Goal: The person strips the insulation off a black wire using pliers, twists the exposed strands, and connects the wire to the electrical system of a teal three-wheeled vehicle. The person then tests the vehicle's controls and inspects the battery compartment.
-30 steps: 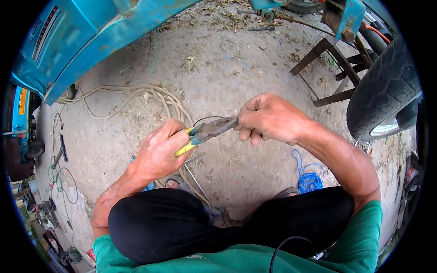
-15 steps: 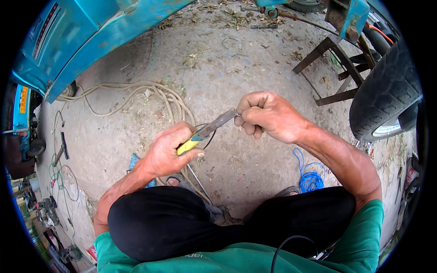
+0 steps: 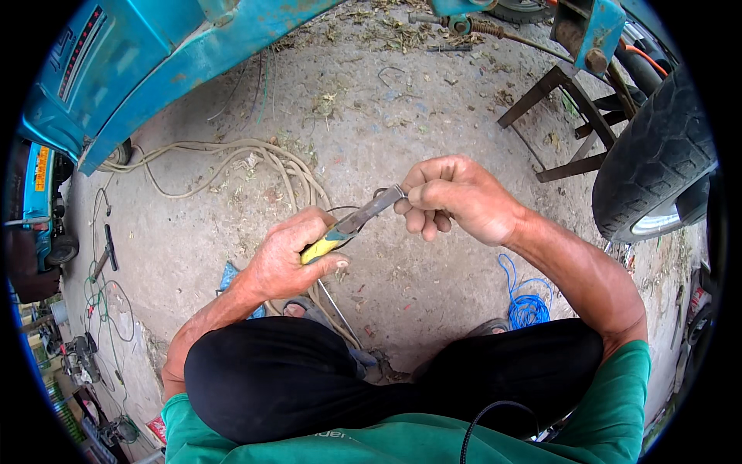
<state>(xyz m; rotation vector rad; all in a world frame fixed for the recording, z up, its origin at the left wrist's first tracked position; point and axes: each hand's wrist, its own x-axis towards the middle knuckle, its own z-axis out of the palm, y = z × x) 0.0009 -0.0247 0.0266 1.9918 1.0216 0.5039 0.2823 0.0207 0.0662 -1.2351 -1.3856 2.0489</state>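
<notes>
My left hand [image 3: 282, 255] is closed on pliers [image 3: 355, 218] with yellow and teal handles, their jaws angled up to the right. My right hand [image 3: 471, 201] pinches a thin wire end [image 3: 401, 191] at the jaw tips, thumb against forefinger, the other fingers curled below. A thin dark wire loops behind the pliers; where it ends is hard to make out.
Blue vehicle bodywork [image 3: 154, 73] hangs above left; a large tyre [image 3: 645, 178] and metal stand [image 3: 576, 166] are at right. Beige hose coils [image 3: 232, 145], a blue cord bundle [image 3: 529, 308] and a metal rod [image 3: 336, 309] lie around my crouched legs.
The pliers have turned side-on and their tips have risen slightly. My left hand has turned with them, and my right thumb and fingers have shifted on the wire end.
</notes>
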